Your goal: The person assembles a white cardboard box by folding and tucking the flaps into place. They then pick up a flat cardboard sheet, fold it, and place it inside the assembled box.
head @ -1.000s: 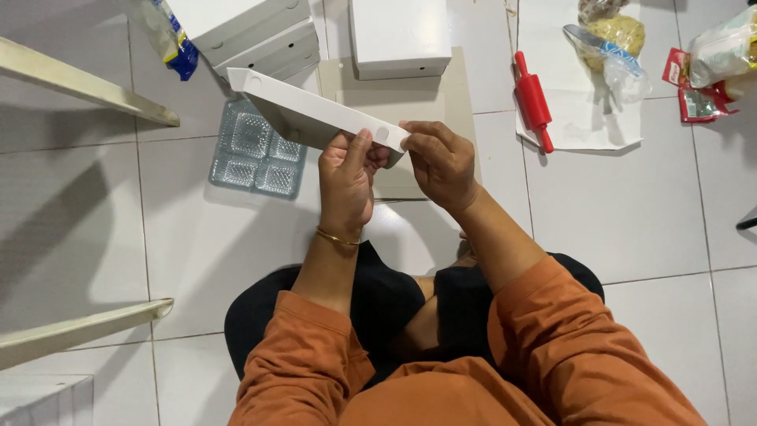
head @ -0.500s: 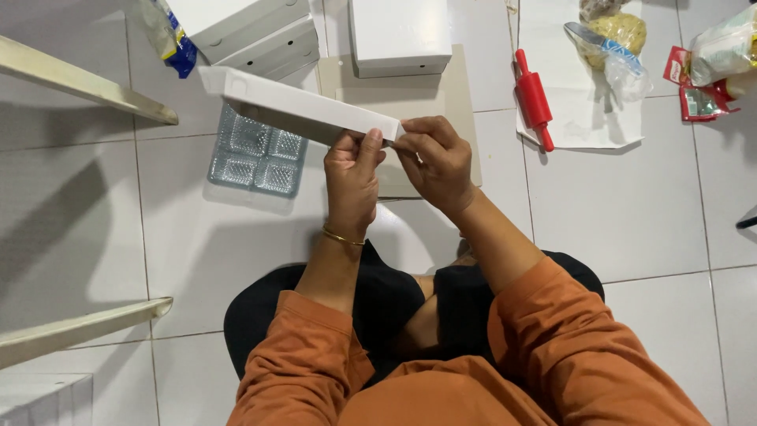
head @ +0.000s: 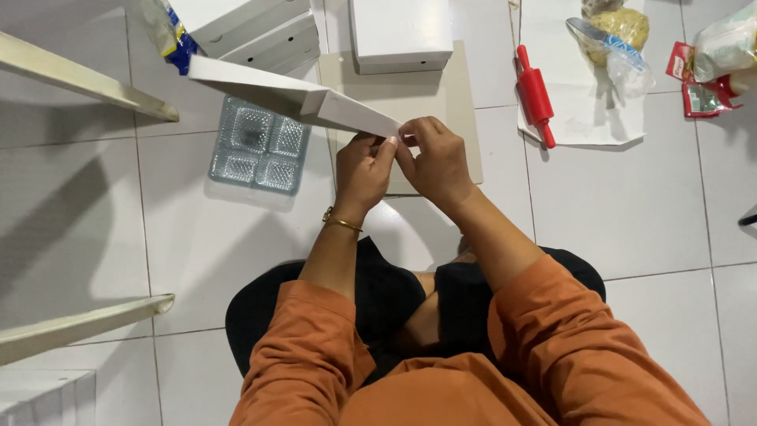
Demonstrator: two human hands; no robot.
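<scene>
Tilting white cardboard strip (head: pixel 292 95) further left, both hands (head: pixel 402 162) pinching

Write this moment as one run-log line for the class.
left hand: pinches end of white folded carton | right hand: pinches same end | clear plastic tray: on floor, apart | red rolling pin: right, untouched

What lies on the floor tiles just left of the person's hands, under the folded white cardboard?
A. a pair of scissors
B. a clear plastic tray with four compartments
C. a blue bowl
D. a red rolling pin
B: the clear plastic tray with four compartments lies on the tiles beneath the white cardboard piece that both hands pinch; the red rolling pin lies off to the right.
</scene>
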